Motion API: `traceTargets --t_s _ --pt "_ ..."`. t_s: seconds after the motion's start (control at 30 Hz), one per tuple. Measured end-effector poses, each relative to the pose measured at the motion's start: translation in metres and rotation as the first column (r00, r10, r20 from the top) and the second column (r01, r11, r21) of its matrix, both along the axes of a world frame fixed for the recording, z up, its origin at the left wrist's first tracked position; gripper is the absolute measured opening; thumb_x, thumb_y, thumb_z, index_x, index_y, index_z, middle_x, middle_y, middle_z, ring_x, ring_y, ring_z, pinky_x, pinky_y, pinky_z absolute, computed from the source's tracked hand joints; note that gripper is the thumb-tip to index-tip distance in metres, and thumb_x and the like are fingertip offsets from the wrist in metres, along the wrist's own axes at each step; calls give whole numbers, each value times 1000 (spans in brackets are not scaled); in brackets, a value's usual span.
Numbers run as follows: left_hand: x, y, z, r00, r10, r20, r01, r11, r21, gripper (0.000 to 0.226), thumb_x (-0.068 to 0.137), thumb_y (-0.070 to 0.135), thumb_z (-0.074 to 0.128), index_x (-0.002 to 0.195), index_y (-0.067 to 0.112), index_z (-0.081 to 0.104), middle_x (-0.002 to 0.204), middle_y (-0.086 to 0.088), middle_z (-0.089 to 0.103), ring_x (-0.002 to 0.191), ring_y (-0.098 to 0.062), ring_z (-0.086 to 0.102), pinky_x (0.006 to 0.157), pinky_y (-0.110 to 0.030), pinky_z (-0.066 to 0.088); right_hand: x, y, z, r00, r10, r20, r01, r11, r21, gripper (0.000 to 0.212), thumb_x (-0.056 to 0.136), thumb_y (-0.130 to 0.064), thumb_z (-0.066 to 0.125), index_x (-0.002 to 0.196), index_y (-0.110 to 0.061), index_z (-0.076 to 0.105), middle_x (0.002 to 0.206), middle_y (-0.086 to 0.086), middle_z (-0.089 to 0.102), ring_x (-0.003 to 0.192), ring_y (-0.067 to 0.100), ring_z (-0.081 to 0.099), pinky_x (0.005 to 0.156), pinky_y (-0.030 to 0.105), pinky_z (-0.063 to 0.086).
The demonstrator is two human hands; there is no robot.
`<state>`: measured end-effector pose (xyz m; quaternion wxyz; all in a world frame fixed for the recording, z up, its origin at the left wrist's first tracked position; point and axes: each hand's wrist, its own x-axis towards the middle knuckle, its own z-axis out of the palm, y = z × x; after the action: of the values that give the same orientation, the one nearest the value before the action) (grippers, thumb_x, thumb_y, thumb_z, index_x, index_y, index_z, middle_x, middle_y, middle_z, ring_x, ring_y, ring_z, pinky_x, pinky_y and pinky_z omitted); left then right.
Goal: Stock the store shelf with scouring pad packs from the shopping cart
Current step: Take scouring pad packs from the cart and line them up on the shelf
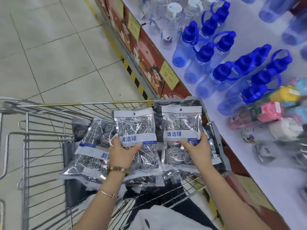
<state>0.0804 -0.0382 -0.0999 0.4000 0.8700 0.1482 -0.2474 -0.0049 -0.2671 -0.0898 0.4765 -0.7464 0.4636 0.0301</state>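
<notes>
L hand (123,151) grips pack (135,126), R hand (197,149) 2nd pack (181,123) (arms fwd).

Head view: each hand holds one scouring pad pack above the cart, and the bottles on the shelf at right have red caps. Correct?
Not quite: the head view shows the bottles have blue caps, not red. The rest stands: the left hand holds one scouring pad pack and the right hand holds a second pack above the cart, with the shelf at right.
</notes>
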Motion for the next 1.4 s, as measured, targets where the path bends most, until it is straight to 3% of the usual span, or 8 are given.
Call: traceTargets --t_s 0.23,0.33,0.47,0.63,0.73,0.93,1.2,1.4 --pt "-9 -46 24 978 -199 54 201 979 -24 75 68 43 74 126 10 40 99 -7 56 71 -16 55 56 -24 49 -36 -13 27 986 -136 94 142 987 -70 54 73 -32 80 111 -20 44 89 -15 55 82 7 55 67 20 40" --pt "-9 -65 32 965 -245 97 250 968 -35 71 69 43 74 124 12 40 91 0 55 63 -9 52 48 -21 44 -53 -23 35 972 -204 117 216 971 -105 57 71 -33 81 112 -20 45 95 -5 59 86 14 57 73 27 42" --pt "-17 -93 36 935 -332 128 341 939 -50 70 65 47 75 118 16 43 93 2 57 80 -20 59 64 -34 54 -79 -36 42 944 -298 142 315 942 -115 60 71 -31 81 118 -16 46 93 -8 57 86 13 56 74 26 41" --pt "-41 -134 48 896 -418 150 431 899 -73 64 69 38 76 118 12 44 86 6 52 77 -14 54 56 -22 39 -118 -53 52 899 -400 179 424 897 -125 59 73 -29 79 119 -15 46 96 -4 58 86 13 54 71 25 38" --pt "-63 -158 49 859 -485 164 502 861 -87 58 69 37 77 110 13 44 90 3 58 76 -15 58 54 -22 44 -148 -66 56 866 -459 199 486 866 -119 53 74 -28 78 115 -17 45 94 -5 58 85 15 56 69 27 40" --pt "-127 -217 64 775 -589 230 622 776 -109 53 71 31 77 107 15 41 80 13 49 70 -4 50 56 -18 40 -226 -99 63 777 -585 234 617 781 -98 49 76 -29 77 110 -20 43 89 -12 57 84 15 58 70 28 42" --pt "-243 -301 64 660 -701 268 749 643 -161 57 67 33 79 109 15 45 91 5 61 80 -17 60 69 -33 52 -357 -143 68 654 -721 229 750 657 -73 50 76 -31 77 110 -22 42 93 -3 59 82 15 58 62 23 41" --pt "-331 -350 68 576 -750 324 816 555 -165 60 70 30 78 115 11 44 90 4 58 81 -18 58 62 -24 39 -452 -174 70 578 -780 242 813 578 -79 50 77 -30 77 111 -22 41 90 -8 57 79 7 55 65 22 41"
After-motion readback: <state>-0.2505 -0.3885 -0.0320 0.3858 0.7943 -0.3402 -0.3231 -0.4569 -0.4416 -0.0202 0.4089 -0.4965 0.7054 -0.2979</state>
